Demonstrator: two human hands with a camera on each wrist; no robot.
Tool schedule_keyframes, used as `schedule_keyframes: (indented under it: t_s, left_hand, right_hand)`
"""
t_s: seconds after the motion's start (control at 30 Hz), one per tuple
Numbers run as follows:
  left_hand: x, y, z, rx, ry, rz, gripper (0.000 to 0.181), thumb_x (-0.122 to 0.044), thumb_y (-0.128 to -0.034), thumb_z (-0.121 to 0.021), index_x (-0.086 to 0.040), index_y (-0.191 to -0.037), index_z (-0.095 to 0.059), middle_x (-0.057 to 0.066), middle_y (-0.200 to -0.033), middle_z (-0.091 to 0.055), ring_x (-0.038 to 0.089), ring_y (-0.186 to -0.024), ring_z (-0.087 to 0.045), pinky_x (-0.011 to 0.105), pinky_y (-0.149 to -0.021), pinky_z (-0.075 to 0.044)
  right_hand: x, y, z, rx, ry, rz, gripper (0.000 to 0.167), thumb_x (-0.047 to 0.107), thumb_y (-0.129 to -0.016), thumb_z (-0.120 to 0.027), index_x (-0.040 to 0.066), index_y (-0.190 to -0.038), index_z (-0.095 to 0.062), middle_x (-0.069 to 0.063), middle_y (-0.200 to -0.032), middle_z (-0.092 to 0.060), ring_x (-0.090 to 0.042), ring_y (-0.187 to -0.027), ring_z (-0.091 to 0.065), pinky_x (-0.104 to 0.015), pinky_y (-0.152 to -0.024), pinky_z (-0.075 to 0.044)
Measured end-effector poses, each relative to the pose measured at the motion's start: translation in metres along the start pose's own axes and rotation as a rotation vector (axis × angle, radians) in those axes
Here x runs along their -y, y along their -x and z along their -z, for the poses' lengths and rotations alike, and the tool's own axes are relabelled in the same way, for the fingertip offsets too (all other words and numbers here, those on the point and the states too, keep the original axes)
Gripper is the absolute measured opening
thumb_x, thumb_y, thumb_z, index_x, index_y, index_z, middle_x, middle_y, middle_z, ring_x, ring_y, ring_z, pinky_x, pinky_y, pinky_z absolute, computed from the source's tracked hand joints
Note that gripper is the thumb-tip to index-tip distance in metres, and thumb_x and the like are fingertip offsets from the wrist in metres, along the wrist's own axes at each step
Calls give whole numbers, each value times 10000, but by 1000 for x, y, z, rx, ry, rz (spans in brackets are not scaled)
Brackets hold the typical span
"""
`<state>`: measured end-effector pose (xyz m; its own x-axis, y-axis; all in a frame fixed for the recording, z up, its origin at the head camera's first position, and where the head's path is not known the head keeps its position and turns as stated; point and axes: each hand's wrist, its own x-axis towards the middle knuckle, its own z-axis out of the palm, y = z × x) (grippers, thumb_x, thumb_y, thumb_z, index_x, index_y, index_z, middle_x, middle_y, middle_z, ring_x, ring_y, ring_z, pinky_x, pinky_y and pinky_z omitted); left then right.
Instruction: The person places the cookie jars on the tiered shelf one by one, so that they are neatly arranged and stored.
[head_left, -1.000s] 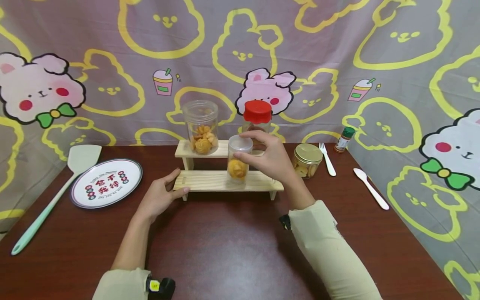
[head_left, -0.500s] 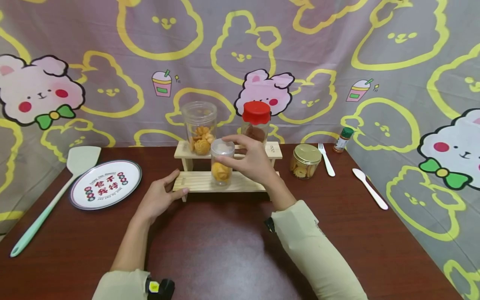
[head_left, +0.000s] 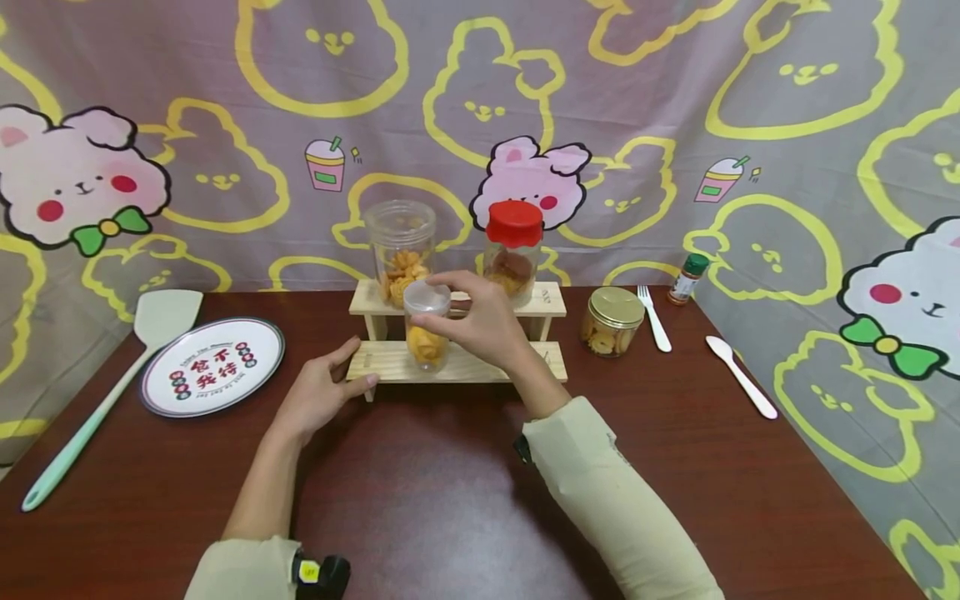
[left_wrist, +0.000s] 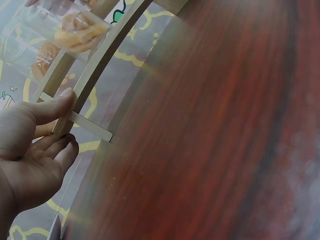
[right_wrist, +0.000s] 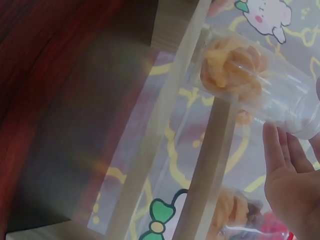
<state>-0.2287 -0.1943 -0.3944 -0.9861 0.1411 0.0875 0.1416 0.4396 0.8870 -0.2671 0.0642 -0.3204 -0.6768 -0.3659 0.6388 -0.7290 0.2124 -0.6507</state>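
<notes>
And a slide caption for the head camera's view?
Left hand grips the lower wooden shelf; right hand holds a small clear jar.

I'm looking into what seems a small kitchen or dining setting laid out on a dark wood-grain table (head_left: pixel 450 492); whether it belongs to a home, I can't tell. The plate (head_left: pixel 217 393), spatula (head_left: pixel 167 318), fork (head_left: pixel 656 321), spoon (head_left: pixel 743 379), seasoning bottle (head_left: pixel 686 282) and jars of cookies (head_left: pixel 425 346) on a two-tier wooden stand (head_left: pixel 480 373) point that way. Cartoon-printed fabric (head_left: pixel 652 92) screens off the room beyond.
</notes>
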Motion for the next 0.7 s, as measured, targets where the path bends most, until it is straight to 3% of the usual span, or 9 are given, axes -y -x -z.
schedule_keyframes:
  t_s: [0.33,0.7]
  left_hand:
    - [-3,0,1,6,-1,7,786,-187,-955,-738,48,-1561,-294,175,-1623,-282,338,-1449,-327,446,-1124,-355]
    - [-3,1,1,1,-5,12,800,-216,-950,-747,42,-1561,-299,161,-1622,-289,318,-1443,-340,445,-1124,-359]
  right_hand:
    - [-2,-6,-10,-13,88,10,453,162,-797,-890,3,-1183,-714,-99,-1159,-699,-152,-1037,-648,-219,-797,-572]
    - [-1,-8,-15,-18,111,21,448,202,-799,-889,12,-1170,-723,-93,-1164,-711,-138,-1050,-640,-227,-802,-559]
